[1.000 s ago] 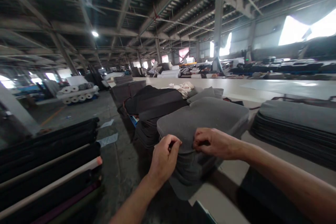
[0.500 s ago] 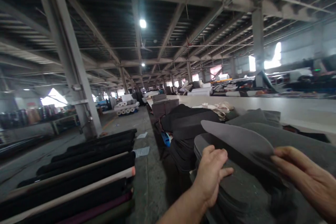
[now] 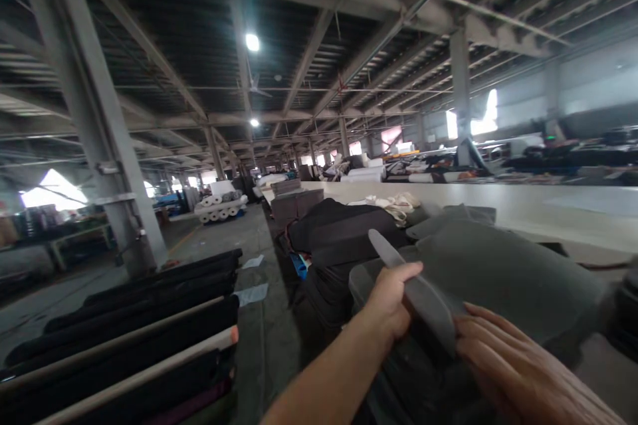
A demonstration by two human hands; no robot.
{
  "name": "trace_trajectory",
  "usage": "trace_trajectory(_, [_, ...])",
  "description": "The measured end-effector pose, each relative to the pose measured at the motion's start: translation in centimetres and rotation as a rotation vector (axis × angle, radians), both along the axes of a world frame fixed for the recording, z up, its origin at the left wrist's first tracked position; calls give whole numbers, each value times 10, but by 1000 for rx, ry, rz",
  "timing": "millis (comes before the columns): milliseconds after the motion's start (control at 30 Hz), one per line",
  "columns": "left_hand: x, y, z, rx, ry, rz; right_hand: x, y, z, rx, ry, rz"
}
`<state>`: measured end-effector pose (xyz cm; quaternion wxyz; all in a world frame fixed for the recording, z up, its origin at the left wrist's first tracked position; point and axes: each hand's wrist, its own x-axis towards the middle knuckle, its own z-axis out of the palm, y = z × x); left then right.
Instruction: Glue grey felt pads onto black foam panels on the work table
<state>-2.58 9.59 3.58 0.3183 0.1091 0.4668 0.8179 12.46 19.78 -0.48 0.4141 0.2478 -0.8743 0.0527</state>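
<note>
Bench [image 3: 528, 206] lies beyond my left hand [image 3: 391, 299], which pinches the raised grey panel [image 3: 434, 309]; its long edge slants nearward to my right hand [image 3: 511, 358], grip unclear.

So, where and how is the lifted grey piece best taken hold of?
Probably pinch the lifted grey piece by its rounded far tip, coming from the left: that thin end stands up beyond the left hand, covered by neither hand.

Carries, along the long pale table [image 3: 463, 198], a grey fabric stack [image 3: 498, 269], a dark cloth heap [image 3: 343, 232] near the edge and a cream cloth bundle [image 3: 401, 203]; bears, on the grey floor [image 3: 274, 332], two pale sheets [image 3: 252, 294] lying flat.
</note>
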Motion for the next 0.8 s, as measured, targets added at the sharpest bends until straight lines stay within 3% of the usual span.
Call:
trace_trajectory(100, [-2,3,-6,-35,26,68,8,-7,3,-65,-148,-32])
trace_trajectory(267, [-7,5,-12,-46,26,185,18,-3,-4,-357,-397,-87])
trace_trajectory(367, [-11,5,-14,-19,-5,215,24,17,-7,-575,-295,-172])
trace_trajectory(433, [-12,4,-13,-7,-43,201,28,35,-8,-725,-174,-304])
trace_trajectory(533, [-10,1,-10,-15,-106,124,33,59,-9,-1091,-69,-413])
trace_trajectory(667, [-3,-3,-5,-13,-138,-33,38,81,-2,-1755,-75,-57])
trace_trajectory(733, [-1,-6,-4,-15,-144,-110,41,91,3,-1896,-91,44])
trace_trajectory(800, [-1,-9,-5,-6,-153,-207,46,103,7,-1936,-122,28])
